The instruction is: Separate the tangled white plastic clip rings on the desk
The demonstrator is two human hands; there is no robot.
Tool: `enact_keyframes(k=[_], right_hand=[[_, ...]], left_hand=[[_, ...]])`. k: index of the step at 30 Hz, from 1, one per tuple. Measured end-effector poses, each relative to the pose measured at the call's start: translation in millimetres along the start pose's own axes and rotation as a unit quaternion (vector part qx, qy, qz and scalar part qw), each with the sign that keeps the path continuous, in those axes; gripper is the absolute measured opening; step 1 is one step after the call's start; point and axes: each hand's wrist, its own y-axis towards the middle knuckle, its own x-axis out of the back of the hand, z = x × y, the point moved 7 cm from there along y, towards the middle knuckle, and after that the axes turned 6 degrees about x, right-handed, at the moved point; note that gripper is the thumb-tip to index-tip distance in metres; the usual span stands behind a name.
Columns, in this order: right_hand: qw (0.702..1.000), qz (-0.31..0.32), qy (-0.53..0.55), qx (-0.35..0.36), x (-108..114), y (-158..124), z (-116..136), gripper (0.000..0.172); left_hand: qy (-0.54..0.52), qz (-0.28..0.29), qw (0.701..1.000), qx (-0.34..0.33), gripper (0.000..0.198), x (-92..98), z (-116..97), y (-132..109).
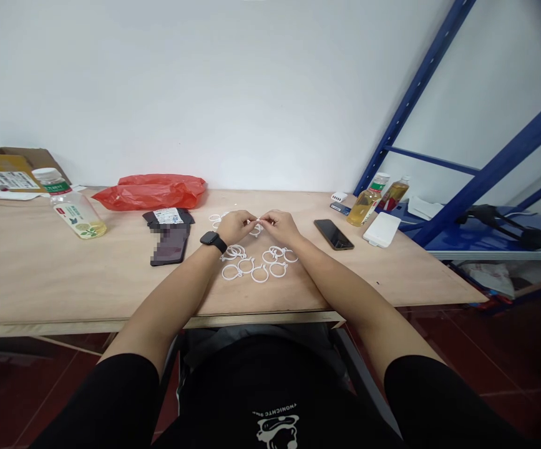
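My left hand (237, 226), with a black watch (213, 240) on its wrist, and my right hand (279, 227) meet above the table. Their fingers are closed in a pinch on a white curtain ring (256, 231), seen just below the fingertips and partly hidden by them. Nearer me lie several more white rings with small eyelets, among them a front ring (259, 282) and a left ring (223, 275). A further group of white rings (214, 218) lies behind my left hand, partly covered by it.
A dark phone (334, 234) and a white box (382, 230) lie to the right, near a drink bottle (362, 207). To the left are a dark pouch (170, 243), a red plastic bag (153, 192), another bottle (76, 212) and a cardboard box (22, 165). Blue shelving (462, 181) stands at right.
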Motion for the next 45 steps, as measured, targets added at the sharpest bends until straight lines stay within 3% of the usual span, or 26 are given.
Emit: enact_keyframes(k=[5,8,12,16,20,27,33,35,40,45], right_hand=[[0.998,0.031,0.047,-0.032,-4,1,-7,0.018],[0.979,0.146,0.120,-0.082,-13,-6,-19,0.019],[0.917,0.309,0.195,-0.158,-21,-25,-32,0.025],[0.898,0.351,0.212,-0.161,-22,-29,-32,0.027],[0.896,0.377,0.193,-0.137,-28,-29,-27,0.021],[0.892,0.374,0.199,-0.158,-29,-31,-31,0.026],[0.902,0.354,0.193,-0.154,-28,-29,-32,0.016],[0.918,0.305,0.198,-0.156,-26,-24,-36,0.014],[0.971,0.088,0.164,-0.149,-12,-8,-51,0.010],[0.987,0.018,0.116,-0.112,-9,-5,-44,0.010]], left_hand=[[-0.011,-0.002,1.000,0.006,0.024,0.7,4,0],[0.018,-0.010,0.999,0.042,0.022,2.2,16,1],[0.054,-0.029,0.992,0.113,0.020,3.5,40,-1],[0.093,-0.011,0.981,0.167,0.016,-2.8,58,-3],[0.104,0.016,0.980,0.171,0.021,-8.3,60,-3],[0.094,0.019,0.984,0.150,0.024,-6.5,47,-2],[0.039,0.004,0.996,0.080,0.023,-4.7,31,0],[0.003,0.013,0.999,0.049,0.022,-6.1,21,-1],[-0.081,0.045,0.995,0.027,0.023,-12.6,3,-3],[-0.103,0.034,0.993,0.039,0.023,-12.9,2,-2]])
